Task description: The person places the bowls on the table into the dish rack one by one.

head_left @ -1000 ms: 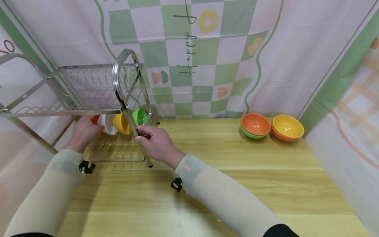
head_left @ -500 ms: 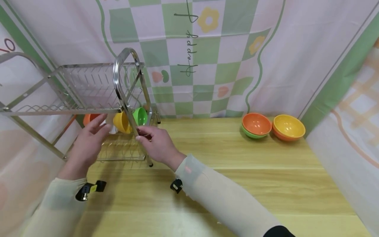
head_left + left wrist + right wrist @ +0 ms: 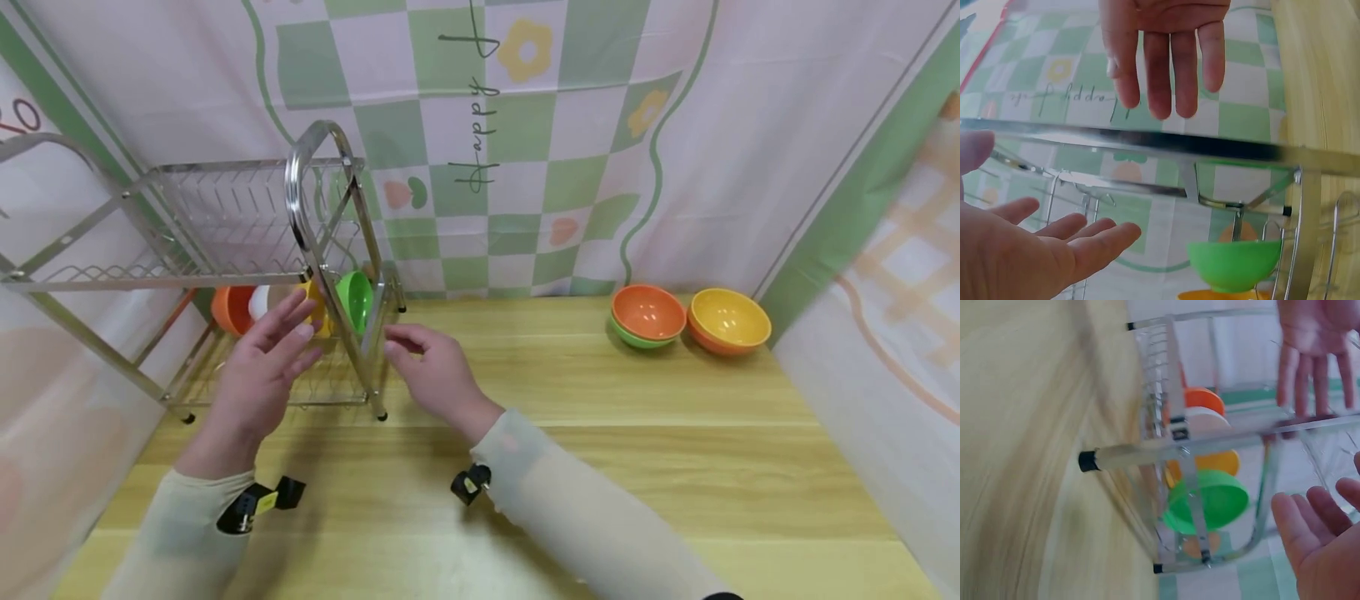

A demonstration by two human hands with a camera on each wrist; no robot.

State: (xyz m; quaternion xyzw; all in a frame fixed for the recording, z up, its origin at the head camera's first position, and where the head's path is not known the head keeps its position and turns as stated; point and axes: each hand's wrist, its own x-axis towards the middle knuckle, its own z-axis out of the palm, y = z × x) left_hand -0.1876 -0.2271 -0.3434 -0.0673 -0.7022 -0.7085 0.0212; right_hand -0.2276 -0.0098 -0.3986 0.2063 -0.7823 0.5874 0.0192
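A two-tier metal dish rack (image 3: 330,250) stands at the left. On its lower tier several bowls sit on edge in a row: an orange bowl (image 3: 231,310), a white bowl (image 3: 258,302), a yellow bowl (image 3: 318,307) and a green bowl (image 3: 356,298). My left hand (image 3: 255,383) is in front of the rack with fingers spread, holding nothing, and partly covers the white and yellow bowls. Just right of the rack's front post, my right hand (image 3: 442,375) hangs loosely bent with nothing in it. Both wrist views show straight, bare fingers near the rack frame.
At the back right of the wooden table (image 3: 600,467), an orange bowl (image 3: 648,312) is nested on a green one (image 3: 630,335). Beside it, a yellow bowl (image 3: 729,318) is nested in an orange one (image 3: 723,347). A patterned curtain (image 3: 525,150) hangs behind.
My left hand has drawn back from the bowls on the lower tier, toward me and to the right. My right hand has let go of the rack's post and moved slightly right.
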